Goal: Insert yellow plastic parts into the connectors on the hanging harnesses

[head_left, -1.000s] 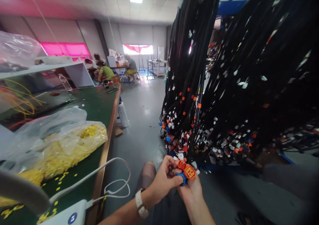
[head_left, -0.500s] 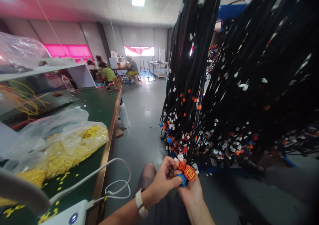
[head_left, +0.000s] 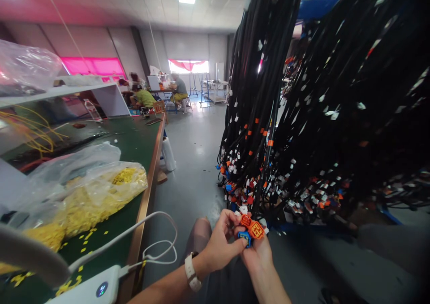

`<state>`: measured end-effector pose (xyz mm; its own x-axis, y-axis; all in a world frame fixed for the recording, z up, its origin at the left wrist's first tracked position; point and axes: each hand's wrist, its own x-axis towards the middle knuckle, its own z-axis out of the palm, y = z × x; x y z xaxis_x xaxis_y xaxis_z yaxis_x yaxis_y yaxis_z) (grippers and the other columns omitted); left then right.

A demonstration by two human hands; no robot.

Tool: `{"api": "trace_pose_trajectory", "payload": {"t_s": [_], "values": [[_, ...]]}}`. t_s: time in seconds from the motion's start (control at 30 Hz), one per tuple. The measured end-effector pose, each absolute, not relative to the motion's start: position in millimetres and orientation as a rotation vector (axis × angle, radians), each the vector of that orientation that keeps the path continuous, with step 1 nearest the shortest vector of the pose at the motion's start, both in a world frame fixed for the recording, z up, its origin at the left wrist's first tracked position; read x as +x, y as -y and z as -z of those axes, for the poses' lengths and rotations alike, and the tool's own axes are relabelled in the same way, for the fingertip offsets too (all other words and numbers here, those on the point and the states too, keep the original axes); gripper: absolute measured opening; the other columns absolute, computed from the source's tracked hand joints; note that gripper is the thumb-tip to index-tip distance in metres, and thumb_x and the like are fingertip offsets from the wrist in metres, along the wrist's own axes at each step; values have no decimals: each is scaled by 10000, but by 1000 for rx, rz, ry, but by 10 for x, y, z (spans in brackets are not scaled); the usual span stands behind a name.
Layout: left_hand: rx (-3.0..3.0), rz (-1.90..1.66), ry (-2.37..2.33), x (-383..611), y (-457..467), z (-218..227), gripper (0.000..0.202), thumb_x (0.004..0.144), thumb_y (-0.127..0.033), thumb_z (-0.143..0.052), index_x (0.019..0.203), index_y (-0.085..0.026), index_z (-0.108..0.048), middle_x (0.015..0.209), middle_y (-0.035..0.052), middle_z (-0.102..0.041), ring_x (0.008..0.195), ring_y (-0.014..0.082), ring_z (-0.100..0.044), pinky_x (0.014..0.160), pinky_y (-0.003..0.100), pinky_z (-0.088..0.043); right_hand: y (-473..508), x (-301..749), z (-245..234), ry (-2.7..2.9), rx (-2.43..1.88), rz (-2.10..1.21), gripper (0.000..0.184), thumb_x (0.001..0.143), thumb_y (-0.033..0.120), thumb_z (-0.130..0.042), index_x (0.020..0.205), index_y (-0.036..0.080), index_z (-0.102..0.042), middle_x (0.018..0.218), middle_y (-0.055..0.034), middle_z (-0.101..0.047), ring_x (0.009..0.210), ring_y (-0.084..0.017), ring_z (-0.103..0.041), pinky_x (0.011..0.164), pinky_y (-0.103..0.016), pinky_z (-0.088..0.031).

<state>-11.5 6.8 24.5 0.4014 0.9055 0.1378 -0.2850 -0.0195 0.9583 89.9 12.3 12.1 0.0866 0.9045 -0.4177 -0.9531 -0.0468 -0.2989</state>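
Observation:
Low in the middle, both of my hands meet over a small cluster of plastic connectors on black wires. My left hand (head_left: 220,245), with a white watch on its wrist, pinches the blue connector (head_left: 245,237) with curled fingers. My right hand (head_left: 258,251) cups the orange connectors (head_left: 255,229) from below. The connectors belong to the hanging black wire harnesses (head_left: 262,115), which drop from above right in a thick curtain.
A green workbench (head_left: 134,147) runs along the left, carrying clear bags of yellow parts (head_left: 97,192), a white power bank (head_left: 90,290) and its white cable (head_left: 151,236). A grey floor aisle leads back to seated people at a far table (head_left: 157,95). More harness bundles fill the right.
The view has shifted slightly. My hands and the connectors sit a touch higher and my left thumb has crept over the blue connector.

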Motion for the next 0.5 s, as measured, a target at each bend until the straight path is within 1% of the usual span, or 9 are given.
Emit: {"api": "trace_pose_trajectory", "payload": {"t_s": [0.13, 0.23, 0.33, 0.5], "values": [[1220, -993, -571, -147, -85, -245, 382, 664, -40, -623, 908, -201, -377, 978, 9, -434, 862, 100, -449, 769, 226, -385, -98, 926, -170, -168, -592, -1513, 46, 619, 136, -596, 637, 166, -626, 625, -44, -673, 502, -117, -581, 436, -205, -486], [1177, -975, -544, -153, -86, -259, 418, 628, 2, -596, 909, -204, -366, 983, 6, -435, 864, 99, -459, 737, 209, -380, -94, 942, -145, -144, -599, -1528, 75, 623, 117, -590, 660, 161, -638, 629, -43, -675, 497, -113, -581, 423, -195, -479], [1173, -992, -577, -136, -80, -281, 438, 596, 40, -548, 903, -208, -356, 963, 0, -442, 849, 94, -466, 704, 196, -375, -110, 949, -139, -144, -606, -1546, 67, 622, 103, -588, 621, 157, -627, 609, -42, -667, 499, -116, -588, 433, -197, -487], [1227, -1043, -647, -104, -72, -280, 445, 576, 60, -512, 898, -209, -363, 965, 3, -445, 868, 101, -464, 726, 206, -388, -133, 929, -250, -217, -599, -1567, 87, 647, 122, -579, 574, 156, -614, 587, -45, -658, 478, -113, -568, 427, -205, -484]]}}
